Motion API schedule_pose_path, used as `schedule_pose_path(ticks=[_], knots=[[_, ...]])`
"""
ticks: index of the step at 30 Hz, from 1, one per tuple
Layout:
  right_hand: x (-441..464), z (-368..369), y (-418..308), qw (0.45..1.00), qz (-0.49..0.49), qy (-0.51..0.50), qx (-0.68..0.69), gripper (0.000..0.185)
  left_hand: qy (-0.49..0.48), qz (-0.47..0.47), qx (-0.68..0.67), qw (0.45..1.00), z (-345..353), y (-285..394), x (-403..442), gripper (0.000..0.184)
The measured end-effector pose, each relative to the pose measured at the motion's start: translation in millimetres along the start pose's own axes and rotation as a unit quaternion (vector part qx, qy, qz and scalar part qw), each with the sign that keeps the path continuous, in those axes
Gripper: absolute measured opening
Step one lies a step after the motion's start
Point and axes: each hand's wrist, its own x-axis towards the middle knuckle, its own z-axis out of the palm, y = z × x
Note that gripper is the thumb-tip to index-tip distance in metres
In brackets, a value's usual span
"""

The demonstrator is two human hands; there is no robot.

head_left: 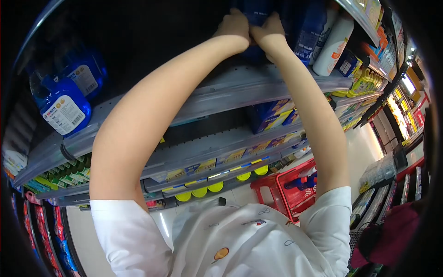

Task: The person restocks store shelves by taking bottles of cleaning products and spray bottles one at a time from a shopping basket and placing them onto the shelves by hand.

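While the grey shelf spans the view, one red basket sits below it.
On shelf, left: clear-blue jug, white label. At shelf's middle: dark-blue bottle, shelf contact unclear. On shelf, right: white bottle. Over shelf's middle: left hand, right hand, both part-closed around dark-blue bottle, fingertips obscured.

Dark blue container; pale lettering; roughly upright at upper shelf
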Motion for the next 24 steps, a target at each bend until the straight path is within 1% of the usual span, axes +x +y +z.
schedule_pose_path(ticks=[1, 2, 3, 4, 6, 9, 10, 13, 14, 15, 16, 17, 18, 19, 20, 22, 24], knots=[[4.0, 0.9, 2.6, 1.0, 0.005, -0.004, -0.018, 0.079, -0.001, 0.008, 0.011, 1.0, 0.4, -1.1, 0.8, 0.062], [6.4, 1.4, 4.1, 0.999, 0.008, -0.007, -0.035, 0.078, 0.0, -0.009, 0.021, 1.0, 1.7, -1.3, 0.7, 0.054], [1.9, 0.9, -1.1, 1.0, 0.015, -0.016, -0.019, 0.076, 0.003, -0.026, 0.032, 0.999, -1.4, 2.5, -1.2, 0.047], [-0.1, 5.1, -1.3, 0.999, -0.019, 0.023, -0.032, 0.074, 0.006, -0.042, 0.043, 0.998, -5.0, 6.0, -2.3, 0.041], [-3.2, 12.5, 1.3, 0.989, -0.088, 0.1, -0.062, 0.071, -0.011, -0.044, 0.049, 0.998, -8.3, 8.6, -3.3, 0.04], [-2.2, 10.8, -0.3, 0.992, -0.069, 0.082, -0.062, 0.078, -0.021, -0.048, 0.065, 0.997, -7.5, 9.0, -2.0, 0.041], [-1.6, 13.1, 1.7, 0.991, -0.069, 0.09, -0.069, 0.079, -0.022, -0.048, 0.073, 0.996, -6.6, 9.2, -1.7, 0.042], [-9.5, 11.6, 2.0, 0.988, -0.077, 0.106, -0.079, 0.082, -0.01, 0.005, 0.089, 0.996, 7.4, -1.6, 4.5, 0.062], [-26.9, -0.7, -1.0, 0.983, -0.145, 0.106, -0.031, 0.076, -0.04, 0.008, 0.13, 0.991, 10.0, -0.4, 2.7, 0.06], [-47.8, -22.4, -21.0, 0.99, -0.119, 0.059, 0.037, 0.074, -0.073, 0.013, 0.172, 0.982, 0.3, 10.7, -13.8, 0.059], [-58.5, -27.6, -10.7, 0.967, -0.206, 0.135, -0.057, 0.062, -0.12, 0.162, 0.226, 0.953, -24.9, 23.0, -44.8, 0.055], [-78.5, -47.0, -13.3, 0.985, -0.154, 0.025, 0.073, 0.08, -0.156, 0.195, 0.27, 0.93, -46.1, 44.9, -74.6, 0.047], [-100.3, -54.7, -0.8, 0.974, -0.182, 0.038, 0.126, 0.074, -0.054, 0.188, 0.3, 0.934, -33.8, 54.4, -97.1, 0.049], [-122.5, -72.1, 2.4, 0.967, -0.157, -0.003, 0.2, 0.073, 0.016, 0.25, 0.324, 0.912, -32.2, 64.5, -126.4, 0.047], [-143.3, -86.4, 6.6, 0.946, -0.101, -0.043, 0.305, 0.072, 0.066, 0.284, 0.337, 0.895, -29.5, 78.3, -153.8, 0.05], [-177.9, -122.9, 18.1, 0.919, -0.049, -0.14, 0.366, 0.069, 0.048, 0.328, 0.275, 0.903, -6.2, 89.6, -188.8, 0.051], [-213.2, -151.1, 48.6, 0.884, -0.034, -0.246, 0.396, 0.066, -0.002, 0.373, 0.154, 0.915, 18.7, 97.2, -216.1, 0.054]])
